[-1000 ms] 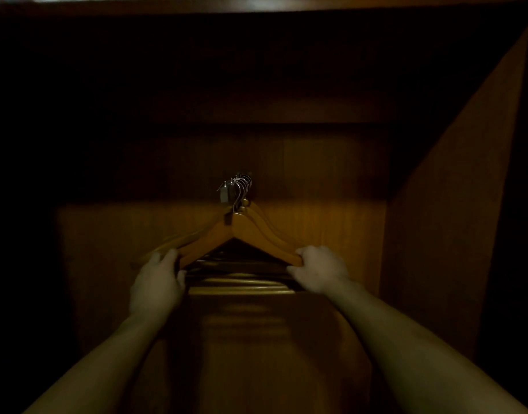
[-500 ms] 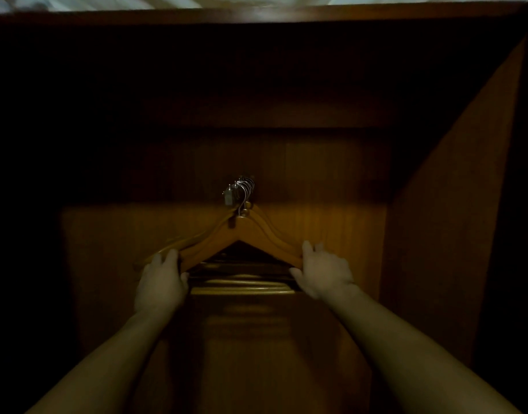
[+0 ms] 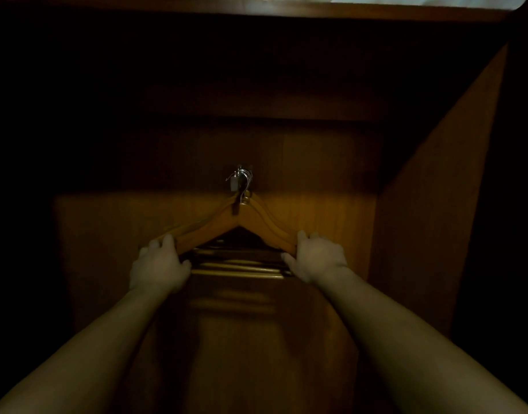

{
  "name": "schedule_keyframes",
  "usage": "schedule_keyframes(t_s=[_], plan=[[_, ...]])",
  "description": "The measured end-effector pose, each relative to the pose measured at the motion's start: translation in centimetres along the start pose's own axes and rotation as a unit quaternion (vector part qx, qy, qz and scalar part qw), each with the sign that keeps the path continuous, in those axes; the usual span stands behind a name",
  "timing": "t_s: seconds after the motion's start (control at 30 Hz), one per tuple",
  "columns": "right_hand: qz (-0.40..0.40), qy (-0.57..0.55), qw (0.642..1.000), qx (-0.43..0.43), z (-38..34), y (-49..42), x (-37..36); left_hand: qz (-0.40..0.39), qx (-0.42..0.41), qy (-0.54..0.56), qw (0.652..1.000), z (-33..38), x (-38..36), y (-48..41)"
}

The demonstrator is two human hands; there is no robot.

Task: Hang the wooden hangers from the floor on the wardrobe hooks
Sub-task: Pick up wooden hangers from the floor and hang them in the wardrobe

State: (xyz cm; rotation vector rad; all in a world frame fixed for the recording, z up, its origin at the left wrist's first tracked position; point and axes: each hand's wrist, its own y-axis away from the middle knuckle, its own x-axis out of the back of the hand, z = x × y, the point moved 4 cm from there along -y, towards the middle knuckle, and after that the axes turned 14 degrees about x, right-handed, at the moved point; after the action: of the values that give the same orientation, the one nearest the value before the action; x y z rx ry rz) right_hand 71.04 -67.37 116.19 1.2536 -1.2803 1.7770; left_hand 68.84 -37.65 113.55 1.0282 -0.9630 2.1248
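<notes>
A bunch of wooden hangers (image 3: 242, 222) hangs by several metal hook loops from a small metal wardrobe hook (image 3: 241, 178) on the dim back panel. Their lower bars (image 3: 237, 265) show between my hands. My left hand (image 3: 158, 265) grips the left ends of the hangers, fingers wrapped over the top and thumb below. My right hand (image 3: 315, 255) holds the right ends, fingers over the shoulder and thumb under it. Both forearms reach in from the bottom corners.
The wardrobe interior is dark brown wood. A side wall (image 3: 436, 219) rises close on the right, and the top edge (image 3: 286, 10) runs across above, with something pale beyond it. The left side is in deep shadow.
My right hand has loosened from a tight fist to fingers raised over the hanger end. The view has tipped slightly, so the hook sits lower in the frame. The hangers stay on the hook.
</notes>
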Motion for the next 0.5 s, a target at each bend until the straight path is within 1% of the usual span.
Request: schedule_keyframes(t_s=[0.07, 0.1, 0.17, 0.2, 0.23, 0.33, 0.43, 0.5], plan=[[0.024, 0.011, 1.0, 0.01, -1.2, 0.5, 0.9, 0.003, -0.006, -0.009, 1.0, 0.0, 0.5, 0.5], [0.048, 0.03, 0.998, 0.026, -2.0, 0.8, 1.5, 0.006, -0.009, -0.008, 1.0, -0.1, 0.8, 0.8], [0.105, 0.067, 0.989, 0.079, -3.9, 1.4, 2.5, 0.006, -0.013, -0.009, 1.0, -0.5, 1.3, 1.6], [0.12, 0.075, 0.984, 0.105, -4.9, 1.6, 2.8, 0.003, -0.016, -0.013, 1.0, -0.8, 1.5, 2.0], [0.12, 0.075, 0.982, 0.125, -6.0, 1.8, 3.0, -0.002, -0.018, -0.019, 1.0, -1.2, 1.6, 2.4], [0.083, 0.057, 0.982, 0.158, -9.4, 1.8, 2.8, -0.015, -0.014, -0.038, 0.999, -3.0, 2.3, 3.6], [0.061, 0.035, 0.979, 0.192, -13.0, 1.7, 2.5, -0.003, 0.002, -0.057, 0.998, -5.3, 3.7, 4.5], [0.051, 0.014, 0.975, 0.214, -15.2, 1.5, 2.2, 0.006, 0.028, -0.071, 0.997, -6.5, 4.9, 4.9]])
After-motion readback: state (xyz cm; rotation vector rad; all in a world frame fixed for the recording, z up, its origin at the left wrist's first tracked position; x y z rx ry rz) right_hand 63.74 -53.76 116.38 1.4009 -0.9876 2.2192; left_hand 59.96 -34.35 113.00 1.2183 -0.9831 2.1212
